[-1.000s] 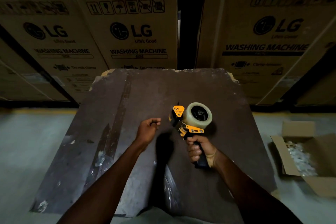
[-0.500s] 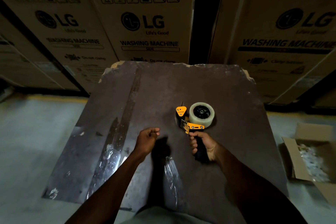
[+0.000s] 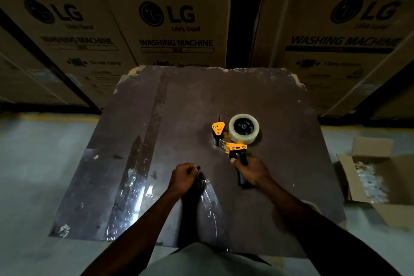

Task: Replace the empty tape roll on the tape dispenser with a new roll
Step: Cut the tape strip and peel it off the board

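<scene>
An orange and black tape dispenser (image 3: 228, 141) lies on its side on the dark brown board (image 3: 280, 101), right of centre. A clear tape roll (image 3: 244, 128) sits on its black hub. My right hand (image 3: 251, 171) grips the dispenser's black handle from below. My left hand (image 3: 184, 177) hovers just left of it, fingers curled shut with nothing visible in them. Its knuckles are close above the board, by a strip of shiny clear tape (image 3: 209, 204) stuck to the surface.
Large LG washing machine cartons (image 3: 170, 20) stand behind the board. An open cardboard box (image 3: 376, 177) with pale scraps sits on the grey floor at the right. More shiny tape strips (image 3: 132, 188) cover the board's left part.
My right hand has lowered the dispenser from a raised, tilted hold until it lies on the board. My left hand stayed curled and drifted slightly toward me.
</scene>
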